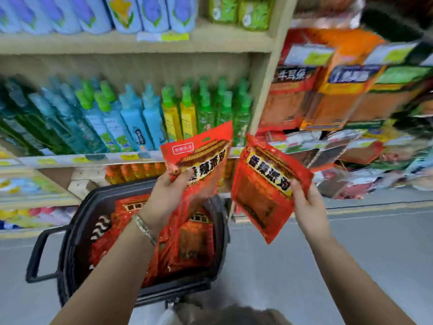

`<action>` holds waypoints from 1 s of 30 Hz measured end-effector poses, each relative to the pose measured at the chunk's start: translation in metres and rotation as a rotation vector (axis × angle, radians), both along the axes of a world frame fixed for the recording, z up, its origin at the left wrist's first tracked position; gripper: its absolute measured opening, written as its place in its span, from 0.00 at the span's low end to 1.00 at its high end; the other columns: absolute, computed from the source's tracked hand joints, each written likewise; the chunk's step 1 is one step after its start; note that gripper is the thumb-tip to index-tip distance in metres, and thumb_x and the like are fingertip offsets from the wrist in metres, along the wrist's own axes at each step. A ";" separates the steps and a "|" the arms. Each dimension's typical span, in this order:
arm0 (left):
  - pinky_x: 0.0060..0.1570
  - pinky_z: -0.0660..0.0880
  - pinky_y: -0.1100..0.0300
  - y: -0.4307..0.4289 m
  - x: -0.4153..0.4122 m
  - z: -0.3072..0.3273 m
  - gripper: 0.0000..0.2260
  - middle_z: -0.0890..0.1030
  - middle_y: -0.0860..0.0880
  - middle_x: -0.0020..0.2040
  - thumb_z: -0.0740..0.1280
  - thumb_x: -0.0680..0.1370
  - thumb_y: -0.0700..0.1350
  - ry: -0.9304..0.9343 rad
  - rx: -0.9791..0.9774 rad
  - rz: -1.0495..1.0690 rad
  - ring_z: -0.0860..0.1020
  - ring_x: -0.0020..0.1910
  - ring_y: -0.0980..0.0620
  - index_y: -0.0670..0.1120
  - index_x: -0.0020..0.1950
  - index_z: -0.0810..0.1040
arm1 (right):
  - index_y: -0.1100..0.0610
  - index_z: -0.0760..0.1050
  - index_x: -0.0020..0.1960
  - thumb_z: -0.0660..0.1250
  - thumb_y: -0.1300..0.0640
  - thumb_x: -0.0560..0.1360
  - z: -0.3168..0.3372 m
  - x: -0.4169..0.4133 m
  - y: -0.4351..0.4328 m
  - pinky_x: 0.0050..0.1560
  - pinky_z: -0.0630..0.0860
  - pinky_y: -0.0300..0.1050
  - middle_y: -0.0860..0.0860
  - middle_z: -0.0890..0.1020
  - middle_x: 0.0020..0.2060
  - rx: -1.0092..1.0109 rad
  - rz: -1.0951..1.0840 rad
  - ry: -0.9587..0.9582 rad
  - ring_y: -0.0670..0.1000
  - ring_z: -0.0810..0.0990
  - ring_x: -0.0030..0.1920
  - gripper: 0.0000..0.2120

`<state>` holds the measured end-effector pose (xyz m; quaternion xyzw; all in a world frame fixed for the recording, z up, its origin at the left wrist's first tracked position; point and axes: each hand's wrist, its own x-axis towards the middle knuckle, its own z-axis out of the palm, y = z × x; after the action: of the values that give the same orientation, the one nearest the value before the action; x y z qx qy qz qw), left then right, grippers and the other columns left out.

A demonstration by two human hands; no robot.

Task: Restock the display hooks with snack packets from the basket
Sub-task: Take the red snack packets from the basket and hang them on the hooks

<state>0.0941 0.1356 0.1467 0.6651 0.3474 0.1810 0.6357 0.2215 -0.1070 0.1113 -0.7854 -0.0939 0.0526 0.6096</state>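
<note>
While poised over and just right of the basket's (77, 219) far edge, shows left hand (164, 198) pinching one red packet (203, 158) by its side seam, right hand (309, 205) gripping a second packet (264, 184) likewise. Probably light, limp, slick film; best taken near the top seal.

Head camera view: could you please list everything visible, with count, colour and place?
Left red foil snack packet: one, red, held centre.
Right red foil snack packet: one, red, held right of centre.
Black plastic basket: one, black, lower left.
Loose red snack packets: several, red, inside basket.
Hanging snack packets: many, orange and red, display at right.
Plastic spray bottles: many, blue, green, yellow, middle shelf.
Pale blue pouches: several, blue, top shelf.
Left hand: grips left packet, bracelet on wrist.
Right hand: holds right packet.
</note>
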 end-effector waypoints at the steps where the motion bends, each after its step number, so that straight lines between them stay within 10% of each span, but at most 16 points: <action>1: 0.35 0.73 0.75 -0.017 0.018 0.010 0.03 0.83 0.63 0.38 0.66 0.77 0.49 -0.016 0.005 -0.007 0.79 0.35 0.69 0.53 0.45 0.80 | 0.44 0.76 0.45 0.59 0.51 0.80 0.009 0.011 -0.020 0.43 0.69 0.23 0.36 0.80 0.43 -0.001 -0.018 -0.018 0.32 0.77 0.44 0.09; 4: 0.51 0.77 0.59 -0.069 0.070 0.032 0.08 0.84 0.56 0.45 0.65 0.77 0.54 -0.058 0.020 -0.054 0.81 0.47 0.57 0.55 0.45 0.83 | 0.54 0.73 0.40 0.57 0.49 0.81 0.035 0.047 -0.077 0.38 0.66 0.20 0.39 0.77 0.37 -0.016 -0.105 -0.089 0.33 0.75 0.35 0.14; 8: 0.44 0.76 0.68 -0.132 0.131 0.057 0.13 0.84 0.59 0.37 0.63 0.77 0.57 -0.172 0.074 -0.108 0.81 0.41 0.62 0.56 0.39 0.83 | 0.52 0.72 0.38 0.57 0.45 0.80 0.065 0.091 -0.147 0.36 0.73 0.38 0.43 0.76 0.32 -0.031 -0.158 -0.138 0.45 0.74 0.34 0.16; 11: 0.59 0.75 0.48 -0.166 0.173 0.085 0.14 0.84 0.48 0.49 0.64 0.77 0.58 -0.247 0.081 -0.141 0.81 0.53 0.48 0.49 0.51 0.82 | 0.54 0.75 0.42 0.56 0.44 0.80 0.089 0.128 -0.191 0.46 0.75 0.48 0.47 0.80 0.37 -0.011 -0.209 -0.237 0.51 0.78 0.41 0.17; 15: 0.60 0.74 0.46 -0.194 0.224 0.125 0.13 0.83 0.48 0.53 0.66 0.77 0.54 -0.399 0.054 -0.170 0.80 0.55 0.47 0.48 0.55 0.80 | 0.57 0.73 0.42 0.57 0.50 0.81 0.135 0.178 -0.223 0.39 0.69 0.30 0.49 0.76 0.35 -0.026 -0.275 -0.467 0.36 0.73 0.36 0.15; 20: 0.59 0.74 0.44 -0.209 0.287 0.178 0.03 0.84 0.52 0.46 0.69 0.74 0.49 -0.488 0.113 -0.172 0.81 0.51 0.47 0.52 0.44 0.82 | 0.63 0.76 0.39 0.60 0.52 0.80 0.193 0.250 -0.238 0.42 0.70 0.48 0.58 0.78 0.33 0.040 -0.379 -0.530 0.50 0.73 0.38 0.18; 23: 0.56 0.75 0.41 -0.215 0.319 0.210 0.05 0.84 0.50 0.42 0.70 0.71 0.55 -0.540 0.197 -0.154 0.81 0.51 0.44 0.56 0.38 0.83 | 0.51 0.69 0.28 0.62 0.51 0.77 0.229 0.287 -0.239 0.29 0.64 0.32 0.42 0.70 0.22 0.121 -0.391 -0.568 0.39 0.66 0.28 0.19; 30: 0.55 0.76 0.42 -0.218 0.388 0.257 0.09 0.85 0.50 0.46 0.69 0.74 0.54 -0.663 0.186 -0.169 0.82 0.49 0.47 0.49 0.45 0.82 | 0.51 0.64 0.30 0.64 0.48 0.76 0.294 0.370 -0.235 0.24 0.57 0.36 0.43 0.63 0.25 0.271 -0.394 -0.600 0.40 0.60 0.24 0.18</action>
<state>0.4817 -0.0828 0.4040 0.6517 0.0478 0.3646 0.6634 0.5912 -0.3419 0.4055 -0.6813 -0.1214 -0.3105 0.6517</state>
